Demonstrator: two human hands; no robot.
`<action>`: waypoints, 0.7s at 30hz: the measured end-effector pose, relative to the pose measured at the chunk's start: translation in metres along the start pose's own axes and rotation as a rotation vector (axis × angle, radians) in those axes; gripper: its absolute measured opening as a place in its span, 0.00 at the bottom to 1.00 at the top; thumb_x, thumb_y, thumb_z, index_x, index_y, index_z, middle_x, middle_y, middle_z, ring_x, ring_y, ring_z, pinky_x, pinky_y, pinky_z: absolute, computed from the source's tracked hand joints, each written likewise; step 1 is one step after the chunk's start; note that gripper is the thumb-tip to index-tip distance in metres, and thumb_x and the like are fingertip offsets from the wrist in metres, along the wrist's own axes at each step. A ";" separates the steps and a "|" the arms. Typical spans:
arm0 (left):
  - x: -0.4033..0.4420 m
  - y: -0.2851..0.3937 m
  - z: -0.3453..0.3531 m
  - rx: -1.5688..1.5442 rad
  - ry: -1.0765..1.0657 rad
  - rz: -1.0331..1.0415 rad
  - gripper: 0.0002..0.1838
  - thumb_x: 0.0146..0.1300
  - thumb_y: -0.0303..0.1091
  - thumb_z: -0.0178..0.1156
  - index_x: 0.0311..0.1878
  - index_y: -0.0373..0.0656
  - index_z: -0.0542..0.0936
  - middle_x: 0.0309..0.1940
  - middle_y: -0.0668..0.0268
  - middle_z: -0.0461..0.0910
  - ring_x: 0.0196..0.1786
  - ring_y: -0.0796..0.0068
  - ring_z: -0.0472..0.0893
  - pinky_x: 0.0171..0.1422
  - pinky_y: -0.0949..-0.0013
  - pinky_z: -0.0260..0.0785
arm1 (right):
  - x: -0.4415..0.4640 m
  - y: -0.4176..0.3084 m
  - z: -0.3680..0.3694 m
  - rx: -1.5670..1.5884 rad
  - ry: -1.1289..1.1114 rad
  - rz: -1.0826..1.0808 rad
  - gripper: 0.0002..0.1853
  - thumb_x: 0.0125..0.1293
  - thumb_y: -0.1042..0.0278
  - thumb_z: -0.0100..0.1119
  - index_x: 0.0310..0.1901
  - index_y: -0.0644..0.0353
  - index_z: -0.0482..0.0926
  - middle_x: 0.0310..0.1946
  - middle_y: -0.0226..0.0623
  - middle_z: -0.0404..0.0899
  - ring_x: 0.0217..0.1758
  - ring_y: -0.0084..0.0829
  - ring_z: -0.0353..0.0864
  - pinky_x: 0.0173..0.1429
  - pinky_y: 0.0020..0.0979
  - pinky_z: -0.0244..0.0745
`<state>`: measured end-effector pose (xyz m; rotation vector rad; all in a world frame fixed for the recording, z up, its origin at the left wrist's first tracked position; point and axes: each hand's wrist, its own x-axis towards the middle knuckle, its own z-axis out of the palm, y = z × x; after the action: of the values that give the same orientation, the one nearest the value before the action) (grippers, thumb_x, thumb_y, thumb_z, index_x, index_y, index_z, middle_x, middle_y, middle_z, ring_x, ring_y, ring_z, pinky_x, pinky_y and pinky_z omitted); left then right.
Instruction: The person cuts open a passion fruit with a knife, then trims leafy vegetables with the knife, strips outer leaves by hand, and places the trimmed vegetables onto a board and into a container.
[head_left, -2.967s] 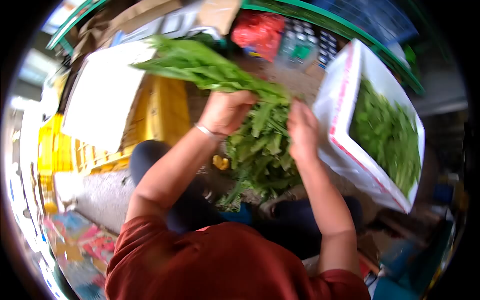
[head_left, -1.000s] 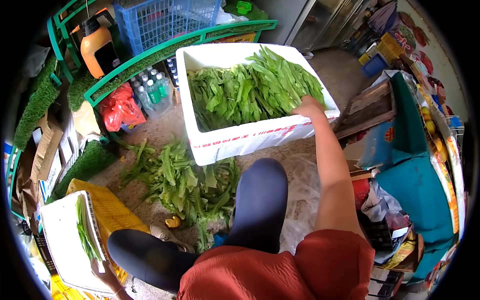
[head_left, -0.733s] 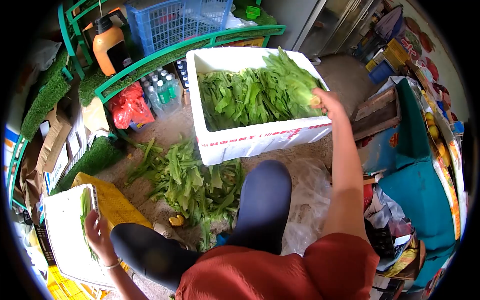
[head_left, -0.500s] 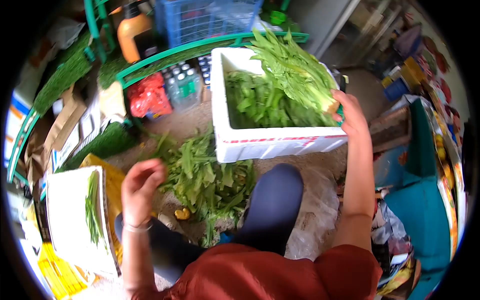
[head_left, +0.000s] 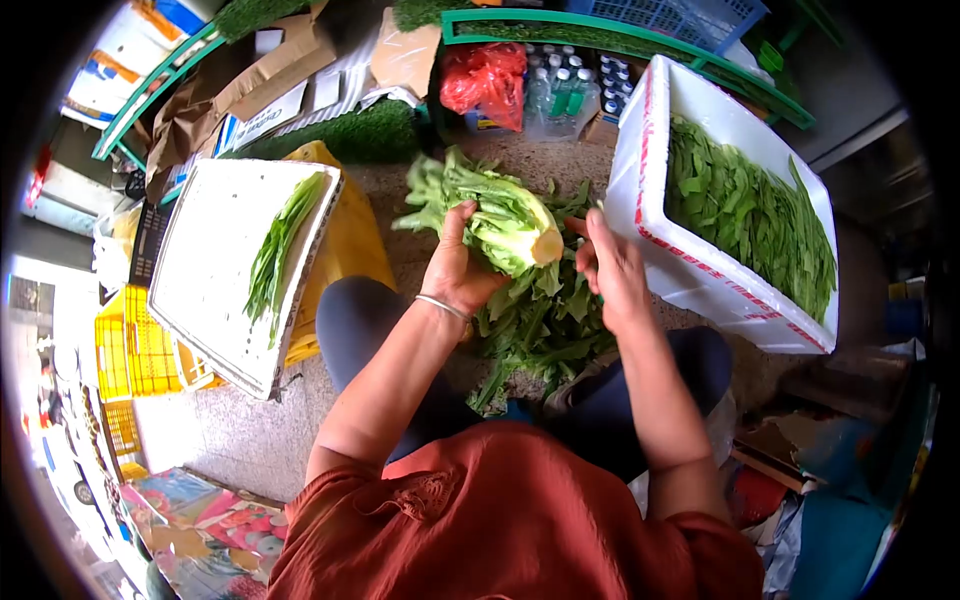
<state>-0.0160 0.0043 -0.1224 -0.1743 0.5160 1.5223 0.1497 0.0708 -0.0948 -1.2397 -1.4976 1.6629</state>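
Note:
My left hand [head_left: 462,265] is wrapped round a head of leafy lettuce [head_left: 500,222], its pale cut stem end pointing right and its leaves left. Close to that stem end is my right hand [head_left: 612,268], fingers curled round a small green-handled tool, mostly hidden; only a bit of green shows at the palm. Below both hands a heap of loose green leaves [head_left: 540,325] lies on the floor between my knees. To the right, a white foam box [head_left: 690,275] holds many more leafy greens [head_left: 745,205].
At the left, a white foam lid [head_left: 215,260] rests on a yellow crate [head_left: 350,235], with a few long green leaves [head_left: 285,250] on it. Bottles [head_left: 565,90] and a red plastic bag [head_left: 484,82] stand behind, beside a green metal rail [head_left: 620,25].
The lettuce head has come out from over the foam box, passing from my right hand to my left. Both hands are now close together above the leaf heap. The view has swung left.

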 end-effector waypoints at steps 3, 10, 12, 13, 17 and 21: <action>0.010 0.000 -0.009 -0.045 0.156 0.027 0.28 0.54 0.48 0.55 0.56 0.45 0.68 0.55 0.62 0.70 0.57 0.63 0.68 0.65 0.54 0.54 | -0.013 0.031 0.019 0.198 -0.130 -0.177 0.27 0.67 0.50 0.43 0.58 0.63 0.66 0.27 0.27 0.68 0.30 0.16 0.65 0.31 0.18 0.59; 0.025 -0.008 -0.028 -0.157 0.073 0.017 0.27 0.60 0.48 0.49 0.57 0.41 0.67 0.56 0.57 0.69 0.58 0.57 0.67 0.66 0.49 0.53 | -0.016 0.053 0.048 0.030 -0.025 -0.431 0.39 0.61 0.63 0.57 0.65 0.72 0.47 0.29 0.29 0.70 0.34 0.18 0.68 0.43 0.21 0.65; 0.024 -0.008 -0.028 -0.147 0.068 0.020 0.26 0.61 0.48 0.48 0.57 0.41 0.67 0.56 0.57 0.69 0.59 0.57 0.67 0.65 0.49 0.54 | -0.016 0.050 0.049 -0.018 -0.018 -0.388 0.40 0.60 0.63 0.58 0.65 0.72 0.46 0.30 0.31 0.72 0.35 0.20 0.70 0.45 0.22 0.65; 0.023 -0.009 -0.029 -0.133 0.081 0.031 0.26 0.61 0.48 0.48 0.56 0.41 0.67 0.56 0.57 0.69 0.59 0.57 0.67 0.65 0.48 0.54 | -0.014 0.050 0.050 -0.009 -0.009 -0.390 0.39 0.60 0.63 0.59 0.64 0.72 0.47 0.31 0.33 0.74 0.36 0.21 0.72 0.46 0.23 0.66; 0.018 -0.010 -0.026 -0.103 0.117 0.017 0.26 0.59 0.50 0.49 0.56 0.42 0.68 0.56 0.59 0.69 0.58 0.58 0.67 0.65 0.47 0.53 | -0.010 0.051 0.052 -0.038 0.036 -0.471 0.34 0.59 0.63 0.59 0.62 0.72 0.56 0.36 0.40 0.78 0.39 0.25 0.76 0.47 0.25 0.68; 0.012 -0.009 -0.019 -0.036 0.241 -0.027 0.28 0.57 0.53 0.50 0.56 0.46 0.69 0.54 0.61 0.71 0.59 0.61 0.67 0.67 0.50 0.50 | -0.007 0.057 0.046 -0.098 0.096 -0.519 0.25 0.60 0.65 0.59 0.56 0.67 0.68 0.41 0.41 0.79 0.41 0.24 0.77 0.45 0.24 0.70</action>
<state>-0.0117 0.0068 -0.1462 -0.3947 0.6750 1.4926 0.1207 0.0329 -0.1512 -0.8616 -1.6783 1.1856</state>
